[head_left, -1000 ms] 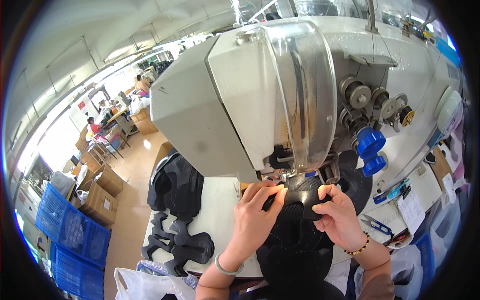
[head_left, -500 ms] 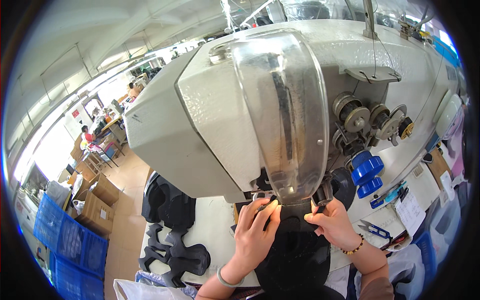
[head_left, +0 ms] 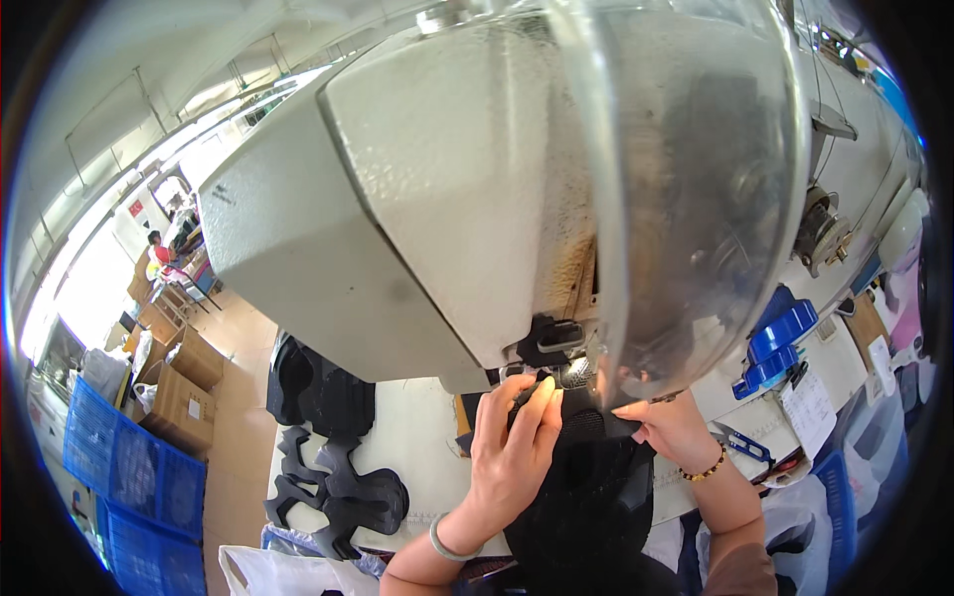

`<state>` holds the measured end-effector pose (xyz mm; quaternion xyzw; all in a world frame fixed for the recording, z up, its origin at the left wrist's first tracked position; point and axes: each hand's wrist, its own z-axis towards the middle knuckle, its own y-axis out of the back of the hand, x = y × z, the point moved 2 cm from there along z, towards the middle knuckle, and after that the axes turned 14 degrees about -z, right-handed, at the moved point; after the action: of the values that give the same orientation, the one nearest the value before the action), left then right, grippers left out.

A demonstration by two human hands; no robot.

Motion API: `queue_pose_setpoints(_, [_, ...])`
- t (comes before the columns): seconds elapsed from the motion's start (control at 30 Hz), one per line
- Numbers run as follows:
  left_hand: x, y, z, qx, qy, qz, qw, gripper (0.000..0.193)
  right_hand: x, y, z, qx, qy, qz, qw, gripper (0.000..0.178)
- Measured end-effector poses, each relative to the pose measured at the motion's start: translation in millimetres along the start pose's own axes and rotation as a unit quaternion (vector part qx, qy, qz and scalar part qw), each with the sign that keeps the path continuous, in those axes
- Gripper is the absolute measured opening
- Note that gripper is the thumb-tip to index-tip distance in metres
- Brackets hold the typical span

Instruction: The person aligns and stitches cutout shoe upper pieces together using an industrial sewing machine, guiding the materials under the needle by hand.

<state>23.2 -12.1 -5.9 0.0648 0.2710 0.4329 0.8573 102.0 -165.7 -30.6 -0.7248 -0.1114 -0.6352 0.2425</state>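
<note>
Under the head of a large off-white sewing machine (head_left: 417, 219), I hold a black mesh piece (head_left: 588, 427) that looks like part of a shoe upper. My left hand (head_left: 512, 447) has its fingertips pinched at the piece's left edge, close to the needle area. On the other side my right hand (head_left: 681, 435) grips the right edge between thumb and fingers; its fingertips show partly through the clear plastic guard (head_left: 711, 228). The guard bulges toward me beside the metal presser parts (head_left: 576, 373). Dark material spreads below the piece toward my lap.
Left on the white table lie cut black shoe parts (head_left: 363, 492) and a black stack (head_left: 323, 387). To the right are a blue knob (head_left: 782, 333), thread snips (head_left: 743, 445) and a paper sheet (head_left: 813, 405). Blue crates (head_left: 129, 457) and cardboard boxes (head_left: 181, 407) stand on the floor; a person sits farther back.
The view has come closer to the machine, so the clear guard looks larger and farther right, covering some thread dials. Both hands stay on the black mesh piece, with little movement.
</note>
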Motion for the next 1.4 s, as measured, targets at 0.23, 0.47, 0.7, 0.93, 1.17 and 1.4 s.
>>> queue_pose_setpoints(0.23, [1, 3, -1, 0.024, 0.001, -0.005, 1.0, 0.024, -3, 5, -1, 0.018, 0.059, -0.109, 0.992, 0.034])
queue_pose_setpoints(0.47, [0, 2, -4, 0.014, 0.017, 0.006, 1.0, 0.025, 0, -2, -7, 0.015, 0.058, -0.071, 0.996, 0.028])
queue_pose_setpoints(0.7, [1, -4, 2, 0.019, 0.002, 0.035, 0.999, 0.024, -10, 5, 1, -0.013, 0.074, -0.118, 0.99, 0.022])
queue_pose_setpoints(0.93, [8, 3, 2, 0.024, 0.028, 0.036, 0.999, 0.021, -2, -3, 9, 0.042, 0.078, 0.072, 0.993, 0.031])
queue_pose_setpoints(1.17, [-3, 17, 3, 0.096, -0.046, 0.1, 0.989, 0.032, -8, -30, -15, -0.031, 0.048, 0.069, 0.996, 0.021])
queue_pose_setpoints(1.4, [3, 12, -3, 0.152, -0.126, 0.045, 0.979, 0.038, -25, -65, -42, -0.015, 0.039, 0.166, 0.985, 0.016])
